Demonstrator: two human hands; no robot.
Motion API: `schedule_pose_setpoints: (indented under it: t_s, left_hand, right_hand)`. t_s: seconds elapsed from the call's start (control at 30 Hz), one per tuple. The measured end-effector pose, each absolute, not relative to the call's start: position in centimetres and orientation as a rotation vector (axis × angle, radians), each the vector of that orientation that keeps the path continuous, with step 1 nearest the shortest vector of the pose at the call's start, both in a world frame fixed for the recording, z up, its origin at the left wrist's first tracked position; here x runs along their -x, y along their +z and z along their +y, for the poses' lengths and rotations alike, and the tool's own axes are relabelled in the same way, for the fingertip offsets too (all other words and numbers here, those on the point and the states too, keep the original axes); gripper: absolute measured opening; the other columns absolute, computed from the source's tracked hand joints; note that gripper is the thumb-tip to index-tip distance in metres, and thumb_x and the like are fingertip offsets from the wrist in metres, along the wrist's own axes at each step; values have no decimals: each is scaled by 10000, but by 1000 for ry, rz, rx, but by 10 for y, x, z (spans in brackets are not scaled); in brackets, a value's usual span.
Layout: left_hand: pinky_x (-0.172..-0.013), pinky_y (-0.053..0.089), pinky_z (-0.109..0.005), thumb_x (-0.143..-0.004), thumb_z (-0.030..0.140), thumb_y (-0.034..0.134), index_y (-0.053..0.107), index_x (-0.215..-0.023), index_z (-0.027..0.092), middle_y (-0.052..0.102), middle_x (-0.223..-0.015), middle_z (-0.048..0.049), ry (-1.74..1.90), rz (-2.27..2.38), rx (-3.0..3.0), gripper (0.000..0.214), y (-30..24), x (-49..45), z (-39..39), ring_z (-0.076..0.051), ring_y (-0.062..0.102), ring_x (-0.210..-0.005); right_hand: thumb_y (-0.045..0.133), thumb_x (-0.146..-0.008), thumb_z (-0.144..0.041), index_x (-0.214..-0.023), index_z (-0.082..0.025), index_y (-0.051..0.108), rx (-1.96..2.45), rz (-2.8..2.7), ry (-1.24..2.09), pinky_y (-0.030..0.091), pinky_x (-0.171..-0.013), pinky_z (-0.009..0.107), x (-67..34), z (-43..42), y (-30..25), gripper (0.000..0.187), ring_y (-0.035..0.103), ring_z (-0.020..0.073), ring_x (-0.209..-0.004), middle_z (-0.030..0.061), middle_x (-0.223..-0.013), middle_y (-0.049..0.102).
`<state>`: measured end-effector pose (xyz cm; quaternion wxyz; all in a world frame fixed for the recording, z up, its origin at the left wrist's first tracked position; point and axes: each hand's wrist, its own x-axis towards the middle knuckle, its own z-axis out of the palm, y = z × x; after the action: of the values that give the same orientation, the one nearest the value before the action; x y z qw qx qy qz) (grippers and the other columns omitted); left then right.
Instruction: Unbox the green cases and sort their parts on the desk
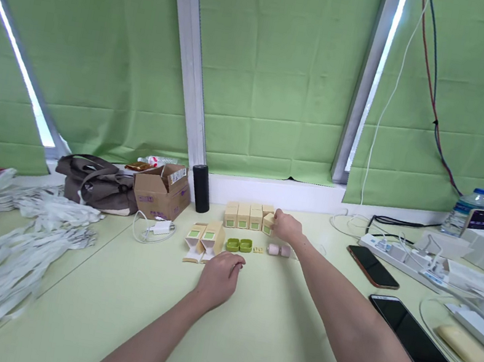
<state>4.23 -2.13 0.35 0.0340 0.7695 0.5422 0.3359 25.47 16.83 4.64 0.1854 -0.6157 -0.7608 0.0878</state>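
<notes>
My right hand (286,226) pinches a small beige cardboard box (268,223), the rightmost of a row of matching boxes (244,216) far across the pale green table (272,330). My left hand (219,277) rests nearer, fingers curled; I cannot tell whether it grips anything. Shifting this box calls for sparing its neighbour.

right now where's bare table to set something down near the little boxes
Widest bare patch: the table between the left hand and right forearm. Another lies between the white strips and the left forearm. Crowded around the small boxes, and by the phones and power strip.
</notes>
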Motion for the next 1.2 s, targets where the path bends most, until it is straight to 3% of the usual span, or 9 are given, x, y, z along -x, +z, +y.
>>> schedule_pose_setpoints:
  t_s: [0.2,0.33,0.47,0.53,0.7,0.8,0.97,1.1,1.2]
  left_hand:
    - [-866,553,-383,-958,129,522,729,-993,223,778,-939,-42,1196,1624,-2313,231,3,-41,-19,-228,717,-928]
    - [-861,570,-379,-954,181,556,738,-1005,218,768,-931,-53,1364,1522,-2126,193,1,-41,-15,-218,728,-895]
    - [-743,574,-325,-971,344,596,727,-1051,194,762,-1000,-92,1462,1312,-1763,215,7,-46,-14,-224,735,-907]
    - [-676,556,-301,-966,439,612,717,-1095,181,753,-990,-105,1431,1177,-1629,307,9,-51,-15,-237,725,-916]
    - [-630,504,-270,-965,562,599,734,-1138,163,733,-994,-105,1291,973,-1591,455,7,-59,-20,-205,652,-849]
    - [-648,486,-269,-983,524,583,736,-1153,170,730,-986,-89,1274,1025,-1633,421,2,-58,-20,-189,634,-817]
    - [-838,529,-338,-928,304,637,731,-1142,191,724,-1156,-108,1300,1287,-1767,260,-4,-52,-16,-236,685,-1015]
    - [-916,547,-396,-827,125,637,729,-1154,202,705,-1144,-103,1291,1449,-1848,348,-9,-49,-13,-249,693,-1042]
    - [-966,555,-430,-801,84,637,729,-1163,215,691,-1136,-95,1271,1502,-1905,396,-9,-49,-15,-256,692,-1055]
  right_hand:
    - [727,-875,-267,-1126,-205,624,1483,-1878,451,489,-855,379,-263,155,58,278,659,292,-1065,151,-1158,717]
    - [667,-919,-466,-1120,-229,619,1175,-1720,661,545,-826,370,-270,125,70,315,696,244,-959,93,-1067,745]
    - [627,-889,-676,-1078,-240,642,907,-1624,946,601,-753,365,-270,69,64,475,740,233,-887,68,-988,781]
    - [814,-778,-613,-1054,-238,671,673,-1393,1313,602,-770,367,-269,39,54,487,746,232,-863,65,-967,787]
    - [924,-714,-510,-1044,-241,671,595,-1091,1605,588,-811,353,-264,-3,27,495,752,214,-843,48,-919,790]
    - [937,-685,-521,-1057,-243,647,633,-1079,1574,581,-826,374,-262,-4,17,548,752,229,-862,47,-917,786]
    - [937,-682,-488,-1087,-264,600,646,-1238,1391,567,-917,398,-259,5,3,572,719,247,-1011,53,-1005,768]
    - [853,-783,-422,-1176,-294,539,625,-1401,1323,560,-986,446,-256,7,-10,519,698,258,-1120,66,-1151,729]
    - [782,-834,-330,-1238,-307,503,592,-1517,1288,518,-1076,472,-255,6,-17,491,681,246,-1177,69,-1256,684]
